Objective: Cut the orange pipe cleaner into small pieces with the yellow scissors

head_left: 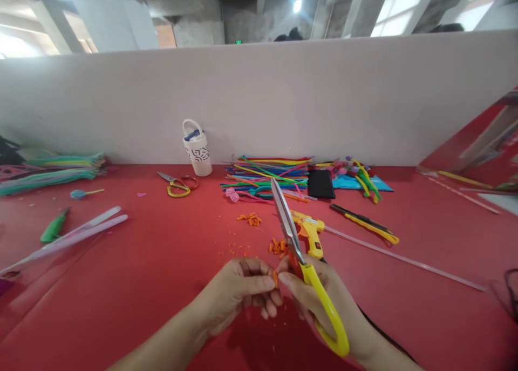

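My left hand (247, 287) is closed, pinching a small orange piece (275, 278), which looks like a snipped bit of pipe cleaner, between thumb and forefinger. Against that piece rest the fingertips of my right hand (309, 292), which also grips scissors (328, 309) with yellow handles. The blades point up and away from me, apparently together. Just beyond my fingers lies a pile of short orange pieces (278, 247), partly covered by the scissors, and farther off a second orange pile (251, 218). Orange crumbs are scattered on the red table (170, 284).
A yellow glue gun (312, 236) lies beyond my right hand. Colourful pipe cleaners (267, 171), a black phone-like slab (321, 184) and a white cup (199, 152) are along the partition (259, 101). More scissors (178, 186) lie left; a clear rod (404, 258) lies right.
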`<action>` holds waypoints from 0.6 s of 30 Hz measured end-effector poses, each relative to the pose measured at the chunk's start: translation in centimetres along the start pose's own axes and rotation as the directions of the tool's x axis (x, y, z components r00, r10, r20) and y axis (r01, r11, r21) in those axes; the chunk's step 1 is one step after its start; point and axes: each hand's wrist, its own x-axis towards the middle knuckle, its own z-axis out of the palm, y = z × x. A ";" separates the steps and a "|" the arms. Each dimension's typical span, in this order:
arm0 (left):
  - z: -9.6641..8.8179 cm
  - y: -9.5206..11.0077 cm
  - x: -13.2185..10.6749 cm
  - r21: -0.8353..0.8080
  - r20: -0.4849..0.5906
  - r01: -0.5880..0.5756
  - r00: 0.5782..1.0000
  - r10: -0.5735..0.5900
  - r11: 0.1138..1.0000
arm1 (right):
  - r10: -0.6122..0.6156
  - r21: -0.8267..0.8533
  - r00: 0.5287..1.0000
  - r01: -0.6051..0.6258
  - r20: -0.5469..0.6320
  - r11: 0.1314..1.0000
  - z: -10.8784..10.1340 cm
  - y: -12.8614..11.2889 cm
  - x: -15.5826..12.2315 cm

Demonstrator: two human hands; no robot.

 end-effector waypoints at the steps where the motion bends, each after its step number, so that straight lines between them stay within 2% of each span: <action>1: 0.0 -0.2 0.0 0.009 0.013 0.016 1.000 -0.016 1.000 | 0.015 0.032 1.000 -0.015 0.005 0.999 0.0 0.0 -0.1; 7: 0.2 -0.1 0.0 0.070 0.026 0.049 0.998 -0.051 0.996 | 0.040 0.024 0.997 -0.042 0.060 0.999 -0.3 0.1 0.0; 12: 0.6 -0.2 0.2 0.217 -0.072 -0.020 0.997 0.037 0.976 | 0.018 -0.069 1.000 -0.019 -0.018 0.997 0.1 -0.4 0.0; 18: 0.9 -0.8 0.4 0.305 -0.197 -0.044 0.974 0.108 0.951 | -0.021 -0.285 0.996 -0.006 -0.091 0.959 0.2 -0.3 0.1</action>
